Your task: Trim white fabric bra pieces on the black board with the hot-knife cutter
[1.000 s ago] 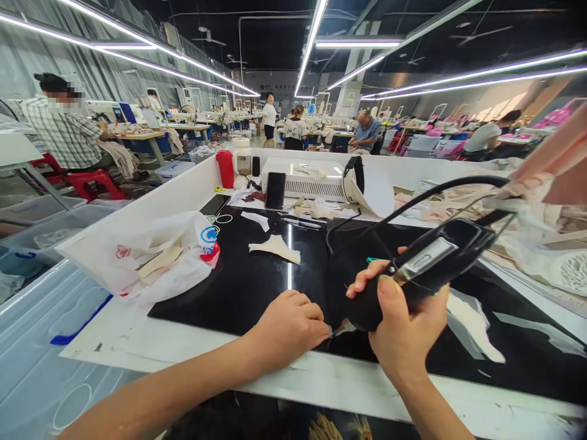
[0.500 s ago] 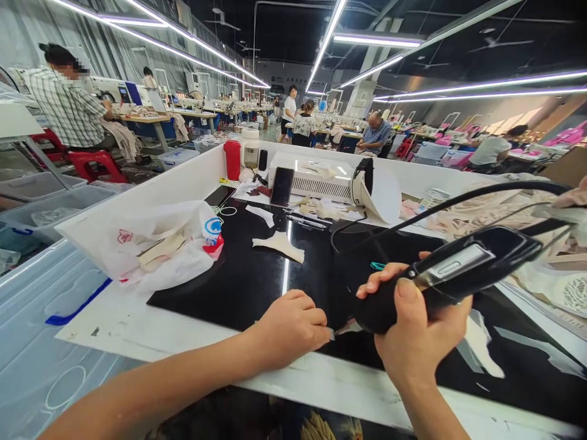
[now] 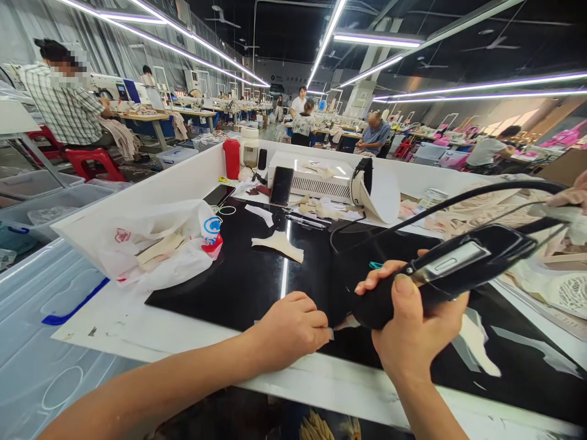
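Note:
My right hand point(image 3: 415, 327) is wrapped round a black corded handheld tool point(image 3: 447, 269), its tip pointing down at the black mat point(image 3: 257, 281) near the table's front edge. My left hand point(image 3: 293, 327) is curled with fingertips pinched on a small pale scrap point(image 3: 331, 333) just left of the tool tip. The tool's black cable point(image 3: 458, 198) arcs up and away to the right. A cream fabric piece point(image 3: 279, 244) lies further back on the mat.
A white plastic bag point(image 3: 151, 247) lies at the left. A white machine point(image 3: 316, 177), phone point(image 3: 280, 185) and red bottle point(image 3: 233, 159) stand at the back. Lace fabric point(image 3: 568, 287) is piled at the right; another person's fingers point(image 3: 573, 195) show there. Other people sit at distant tables.
Both hands stay at the same spot on the mat. The view has shifted slightly, and the tool has tilted a little in my right hand.

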{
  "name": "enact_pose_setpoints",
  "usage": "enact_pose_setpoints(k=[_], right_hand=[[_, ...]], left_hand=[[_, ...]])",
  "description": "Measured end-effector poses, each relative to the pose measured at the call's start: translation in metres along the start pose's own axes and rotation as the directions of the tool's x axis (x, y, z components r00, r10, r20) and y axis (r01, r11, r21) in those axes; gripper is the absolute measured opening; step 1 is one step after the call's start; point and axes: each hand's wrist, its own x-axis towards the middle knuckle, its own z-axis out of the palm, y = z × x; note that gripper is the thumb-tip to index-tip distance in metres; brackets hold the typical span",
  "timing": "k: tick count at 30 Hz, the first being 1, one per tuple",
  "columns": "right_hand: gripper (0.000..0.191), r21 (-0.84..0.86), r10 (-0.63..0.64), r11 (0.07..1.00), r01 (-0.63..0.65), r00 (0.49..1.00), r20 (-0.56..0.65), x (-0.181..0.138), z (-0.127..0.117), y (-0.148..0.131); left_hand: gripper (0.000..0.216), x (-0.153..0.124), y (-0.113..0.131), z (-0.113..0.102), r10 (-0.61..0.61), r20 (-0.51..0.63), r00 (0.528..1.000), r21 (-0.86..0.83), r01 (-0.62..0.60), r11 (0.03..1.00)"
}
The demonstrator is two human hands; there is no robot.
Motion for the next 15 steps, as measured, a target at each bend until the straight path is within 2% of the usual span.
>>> enact_pose_setpoints(k=[15], right_hand=[[0.039,-0.044,-0.009,0.999,0.010,0.999,0.035,-0.0024,-0.0030,0.0063]], left_hand=[[0.017,-0.0003,-0.0005,-0.0034,0.029,0.028,0.999,-0.031,-0.028,0.999]])
